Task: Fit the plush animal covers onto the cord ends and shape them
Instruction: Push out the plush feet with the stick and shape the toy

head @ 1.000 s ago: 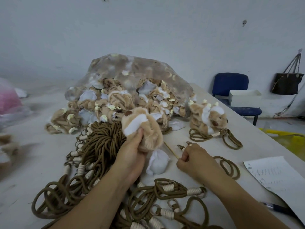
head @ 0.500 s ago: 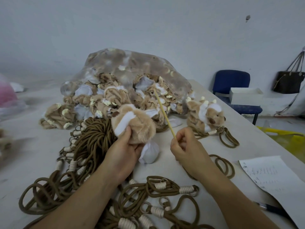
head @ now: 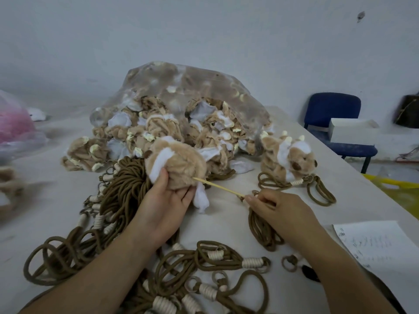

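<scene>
My left hand (head: 165, 200) grips a tan and white plush animal cover (head: 176, 164) above the table, with a white tuft hanging below it. My right hand (head: 276, 211) pinches a thin wooden stick (head: 218, 186) whose tip pokes into the cover's lower right side. A heap of brown cords (head: 127, 184) with cream-wrapped ends lies to the left and in front. A finished plush animal (head: 290, 157) sits on coiled cord at the right.
A clear plastic bag (head: 181, 91) full of unshaped plush covers lies behind. A sheet of paper (head: 381, 245) and a dark pen (head: 310, 271) lie at the right. A blue chair (head: 333, 112) with a white box stands beyond the table edge. A pink bag (head: 13, 123) sits far left.
My right hand picked the stick up off the table, swung it from pointing upward to pointing left, and its tip now enters the plush cover. My left hand kept holding the cover.
</scene>
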### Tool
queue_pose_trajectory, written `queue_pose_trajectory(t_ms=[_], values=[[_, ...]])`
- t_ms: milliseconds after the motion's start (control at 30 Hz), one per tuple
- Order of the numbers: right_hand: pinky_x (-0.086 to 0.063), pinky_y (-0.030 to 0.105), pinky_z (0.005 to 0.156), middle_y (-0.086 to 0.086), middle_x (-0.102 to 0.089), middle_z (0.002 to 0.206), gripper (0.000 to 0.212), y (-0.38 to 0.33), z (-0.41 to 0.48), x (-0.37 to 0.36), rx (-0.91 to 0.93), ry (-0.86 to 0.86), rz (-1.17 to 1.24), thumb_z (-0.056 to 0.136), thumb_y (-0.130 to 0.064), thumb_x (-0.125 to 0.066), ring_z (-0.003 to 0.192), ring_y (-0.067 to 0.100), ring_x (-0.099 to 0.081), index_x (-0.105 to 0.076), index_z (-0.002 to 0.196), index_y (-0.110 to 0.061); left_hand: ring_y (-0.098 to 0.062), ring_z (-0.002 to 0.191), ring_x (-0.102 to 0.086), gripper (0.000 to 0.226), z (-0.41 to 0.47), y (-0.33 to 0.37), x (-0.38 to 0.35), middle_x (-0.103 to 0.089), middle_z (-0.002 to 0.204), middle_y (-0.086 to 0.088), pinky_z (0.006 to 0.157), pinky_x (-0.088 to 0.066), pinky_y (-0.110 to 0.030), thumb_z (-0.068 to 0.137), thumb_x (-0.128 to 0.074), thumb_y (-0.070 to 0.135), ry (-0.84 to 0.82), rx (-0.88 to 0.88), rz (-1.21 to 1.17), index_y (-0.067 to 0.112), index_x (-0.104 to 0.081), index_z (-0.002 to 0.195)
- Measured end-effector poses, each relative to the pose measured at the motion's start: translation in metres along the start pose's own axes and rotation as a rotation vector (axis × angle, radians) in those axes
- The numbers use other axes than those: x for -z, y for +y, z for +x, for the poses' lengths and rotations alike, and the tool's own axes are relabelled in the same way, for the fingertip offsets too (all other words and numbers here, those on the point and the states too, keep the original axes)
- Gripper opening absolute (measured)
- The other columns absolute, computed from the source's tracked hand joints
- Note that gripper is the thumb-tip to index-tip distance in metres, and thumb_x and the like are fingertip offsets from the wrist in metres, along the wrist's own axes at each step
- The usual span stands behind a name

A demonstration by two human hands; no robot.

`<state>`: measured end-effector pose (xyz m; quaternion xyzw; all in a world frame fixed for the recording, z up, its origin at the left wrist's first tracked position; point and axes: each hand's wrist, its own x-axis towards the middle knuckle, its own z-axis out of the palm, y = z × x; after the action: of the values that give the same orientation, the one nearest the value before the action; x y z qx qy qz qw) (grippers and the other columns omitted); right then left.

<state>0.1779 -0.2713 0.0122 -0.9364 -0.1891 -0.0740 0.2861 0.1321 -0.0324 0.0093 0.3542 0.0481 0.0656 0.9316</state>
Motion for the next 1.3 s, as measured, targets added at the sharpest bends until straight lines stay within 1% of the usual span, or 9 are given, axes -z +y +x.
queue_pose_trajectory(t_ms=[167,300,433,533,700,933,1067,1200,1300], values=[[-0.035,0.029,0.051,-0.005,-0.056,0.058,0.047,-0.005,0.003,0.001,-0.036,0.052,-0.064,0.083,-0.068,-0.041,0.061,0.008,-0.053,-0.049,0.063,-0.027,-0.018,0.114,-0.061,0.050,-0.001,0.001,0.001,-0.062,0.132,-0.007,0.091,-0.049,-0.033,0.104,-0.031,0.044,0.010,0.016,-0.048,0.015,-0.047,0.141],[-0.037,0.031,0.051,-0.003,-0.054,0.057,0.048,-0.012,0.002,-0.005,-0.045,0.103,-0.070,0.086,-0.066,-0.039,0.058,0.011,-0.053,-0.049,0.064,-0.025,-0.012,0.116,-0.061,0.043,-0.001,-0.002,-0.001,-0.062,0.131,0.000,0.089,-0.054,-0.025,0.102,-0.036,0.043,-0.031,0.034,0.034,0.021,-0.049,0.137],[-0.046,0.036,0.061,0.001,-0.058,0.062,0.051,-0.020,-0.001,-0.016,-0.002,0.095,0.037,0.085,-0.065,-0.039,0.061,0.010,-0.054,-0.056,0.071,-0.019,-0.012,0.096,-0.069,0.024,0.001,-0.010,0.002,-0.071,0.096,0.000,0.072,-0.058,-0.025,0.101,-0.044,0.026,-0.066,0.073,0.087,0.016,-0.065,0.102],[-0.044,0.024,0.057,0.000,-0.059,0.062,0.052,-0.022,-0.004,-0.020,-0.030,0.068,0.186,0.081,-0.070,-0.041,0.060,0.006,-0.054,-0.056,0.067,-0.022,-0.013,0.085,-0.071,0.019,0.001,-0.009,0.001,-0.071,0.090,-0.005,0.064,-0.057,-0.022,0.094,-0.051,0.021,-0.069,0.078,0.023,0.010,-0.065,0.101],[-0.037,0.012,0.047,-0.006,-0.053,0.052,0.053,-0.021,-0.005,-0.014,-0.038,0.099,0.325,0.075,-0.074,-0.040,0.045,0.002,-0.047,-0.054,0.063,-0.025,-0.022,0.092,-0.073,0.026,-0.001,-0.002,0.000,-0.073,0.106,-0.014,0.069,-0.059,-0.028,0.098,-0.050,0.018,-0.016,0.100,-0.180,0.004,-0.063,0.115],[-0.036,0.028,0.050,0.006,-0.054,0.057,0.057,-0.013,-0.004,-0.005,-0.007,0.052,0.142,0.074,-0.073,-0.041,0.048,0.007,-0.046,-0.049,0.061,-0.019,-0.027,0.104,-0.069,0.043,-0.005,0.005,-0.002,-0.069,0.119,-0.014,0.075,-0.060,-0.035,0.084,-0.058,0.029,-0.030,0.034,-0.275,0.010,-0.063,0.122],[-0.036,0.032,0.051,-0.008,-0.050,0.048,0.043,-0.013,-0.004,-0.002,0.004,0.072,0.082,0.084,-0.063,-0.049,0.048,0.007,-0.046,-0.047,0.057,-0.029,-0.023,0.106,-0.068,0.045,-0.004,0.002,-0.002,-0.068,0.121,-0.011,0.080,-0.059,-0.034,0.083,-0.058,0.032,-0.066,0.014,-0.213,0.011,-0.062,0.123],[-0.042,0.034,0.055,0.000,-0.051,0.053,0.048,-0.020,-0.004,-0.006,-0.017,0.124,0.063,0.087,-0.061,-0.046,0.055,0.014,-0.052,-0.049,0.061,-0.021,-0.020,0.116,-0.063,0.041,-0.005,-0.001,-0.005,-0.066,0.127,-0.005,0.096,-0.052,-0.032,0.093,-0.051,0.031,-0.137,0.014,-0.044,0.016,-0.059,0.129],[-0.041,0.030,0.055,0.010,-0.056,0.061,0.053,-0.024,-0.005,-0.015,-0.015,0.125,0.157,0.088,-0.058,-0.045,0.057,0.014,-0.052,-0.052,0.068,-0.010,-0.019,0.115,-0.064,0.037,-0.008,-0.010,-0.008,-0.066,0.126,-0.007,0.091,-0.055,-0.030,0.093,-0.050,0.025,-0.155,0.018,0.129,0.011,-0.059,0.126]])
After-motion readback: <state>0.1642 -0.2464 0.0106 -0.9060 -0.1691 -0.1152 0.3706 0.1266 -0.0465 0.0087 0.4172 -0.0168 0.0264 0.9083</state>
